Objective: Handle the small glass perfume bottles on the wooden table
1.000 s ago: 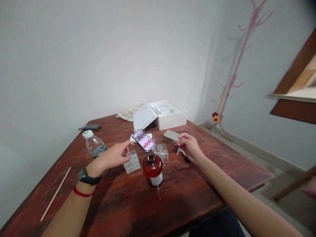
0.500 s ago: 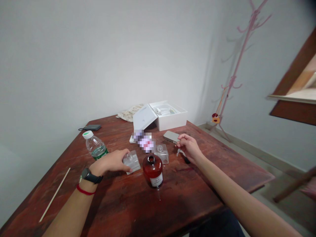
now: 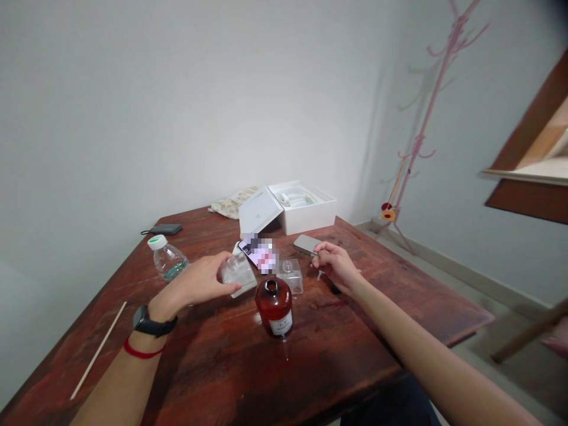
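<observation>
My left hand grips a small square clear glass bottle and holds it tilted just above the wooden table. In front of me an open brown glass bottle with a white label stands upright. A second clear glass bottle rests behind it. My right hand is closed over a small white part on the table, beside a grey flat case. A phone with a lit screen lies between the two hands.
A plastic water bottle stands at the left. A thin wooden stick lies near the left edge. An open white box, a cloth and a dark wallet sit at the back. A pink coat stand stands at the right.
My left hand closed on the square clear bottle, lifted it off the table and tilted it. My right hand stayed in place with only a slight shift.
</observation>
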### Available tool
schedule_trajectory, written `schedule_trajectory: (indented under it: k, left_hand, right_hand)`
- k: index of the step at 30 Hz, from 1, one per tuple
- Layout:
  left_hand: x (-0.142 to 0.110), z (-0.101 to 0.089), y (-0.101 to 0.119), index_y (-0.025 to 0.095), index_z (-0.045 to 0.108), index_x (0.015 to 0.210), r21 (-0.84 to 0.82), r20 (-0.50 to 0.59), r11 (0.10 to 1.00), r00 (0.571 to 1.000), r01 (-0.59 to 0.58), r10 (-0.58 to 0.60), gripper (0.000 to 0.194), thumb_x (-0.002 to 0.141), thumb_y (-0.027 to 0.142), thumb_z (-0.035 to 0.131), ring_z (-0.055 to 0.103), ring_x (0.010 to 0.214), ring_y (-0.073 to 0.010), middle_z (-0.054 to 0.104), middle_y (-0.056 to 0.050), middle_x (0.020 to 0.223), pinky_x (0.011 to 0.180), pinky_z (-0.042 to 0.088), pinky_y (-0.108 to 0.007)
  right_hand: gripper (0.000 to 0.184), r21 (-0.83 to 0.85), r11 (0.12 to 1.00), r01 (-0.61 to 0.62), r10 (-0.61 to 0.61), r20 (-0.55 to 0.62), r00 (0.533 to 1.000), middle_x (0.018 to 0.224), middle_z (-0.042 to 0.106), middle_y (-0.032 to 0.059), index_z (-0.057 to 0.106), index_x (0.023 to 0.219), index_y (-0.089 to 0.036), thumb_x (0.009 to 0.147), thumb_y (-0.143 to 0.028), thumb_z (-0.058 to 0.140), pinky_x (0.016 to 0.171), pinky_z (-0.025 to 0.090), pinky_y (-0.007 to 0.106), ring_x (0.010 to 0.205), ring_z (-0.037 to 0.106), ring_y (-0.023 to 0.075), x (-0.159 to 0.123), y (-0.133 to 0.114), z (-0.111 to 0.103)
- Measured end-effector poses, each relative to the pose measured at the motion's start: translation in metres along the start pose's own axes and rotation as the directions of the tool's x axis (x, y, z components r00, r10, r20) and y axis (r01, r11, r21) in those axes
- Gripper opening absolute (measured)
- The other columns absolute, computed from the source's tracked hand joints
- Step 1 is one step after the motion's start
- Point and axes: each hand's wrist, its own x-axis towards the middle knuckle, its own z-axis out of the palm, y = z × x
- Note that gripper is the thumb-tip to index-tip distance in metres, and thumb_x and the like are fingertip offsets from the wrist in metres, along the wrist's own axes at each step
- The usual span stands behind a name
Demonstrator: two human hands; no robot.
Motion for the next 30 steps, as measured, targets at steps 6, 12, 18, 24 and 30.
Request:
schedule_trajectory:
  k: [6, 12, 18, 24, 30]
  left_hand:
    - [0.007, 0.009, 0.009, 0.021, 0.062, 0.142, -0.131, -0.217, 0.991, 0.976, -0.022, -0.007, 0.073, 0.083, 0.064, 0.067, 0.075, 0.097, -0.0367, 0.079, -0.014, 0.119, 0.078, 0.054, -0.041]
    - [0.005, 0.005, 0.008, 0.019, 0.063, 0.14, -0.208, -0.316, 0.978, 0.947, -0.02, -0.048, 0.075, 0.082, 0.066, 0.068, 0.076, 0.095, -0.0359, 0.079, -0.013, 0.113, 0.079, 0.056, -0.042]
    - [-0.002, -0.004, 0.012, 0.02, 0.064, 0.134, -0.231, -0.433, 0.966, 0.901, -0.116, 0.004, 0.066, 0.084, 0.064, 0.068, 0.075, 0.087, -0.0314, 0.079, -0.008, 0.104, 0.078, 0.055, -0.04]
    - [-0.004, -0.007, 0.012, 0.019, 0.063, 0.134, -0.269, -0.548, 0.951, 0.836, -0.149, -0.024, 0.065, 0.087, 0.063, 0.069, 0.075, 0.092, -0.0319, 0.079, -0.008, 0.107, 0.079, 0.057, -0.039]
    - [-0.004, -0.009, 0.009, 0.02, 0.06, 0.135, -0.297, -0.633, 0.933, 0.773, -0.201, -0.035, 0.064, 0.087, 0.061, 0.07, 0.075, 0.104, -0.0317, 0.077, -0.009, 0.12, 0.089, 0.06, -0.039]
  right_hand:
    - [0.018, 0.036, 0.999, 0.012, -0.017, 0.143, 0.99, 0.048, 0.052, -0.0106, 0.074, 0.086, -0.023, 0.07, -0.024, 0.083, 0.062, 0.051, 0.028, 0.052, 0.063, 0.015, -0.004, -0.005, 0.002]
    - [0.032, 0.001, 0.994, -0.106, 0.096, 0.431, 0.897, 0.055, 0.066, -0.0002, 0.074, 0.07, -0.017, 0.086, -0.044, 0.082, 0.058, 0.054, 0.029, 0.054, 0.068, 0.0174, -0.016, -0.004, 0.005]
    - [0.037, -0.11, 0.968, -0.228, 0.244, 0.642, 0.727, 0.078, 0.082, 0.0069, 0.083, 0.106, -0.014, 0.091, -0.048, 0.084, 0.066, 0.063, 0.032, 0.07, 0.08, 0.0222, -0.019, 0.001, 0.004]
    - [0.051, -0.145, 0.953, -0.267, 0.288, 0.71, 0.642, 0.12, 0.085, 0.0133, 0.077, 0.134, -0.019, 0.093, -0.048, 0.083, 0.097, 0.061, 0.036, 0.108, 0.082, 0.0239, -0.018, 0.0, -0.002]
    - [0.06, -0.176, 0.941, -0.29, 0.321, 0.735, 0.597, 0.143, 0.076, 0.0157, 0.07, 0.146, -0.023, 0.093, -0.049, 0.083, 0.111, 0.054, 0.041, 0.134, 0.072, 0.0281, -0.023, -0.005, -0.001]
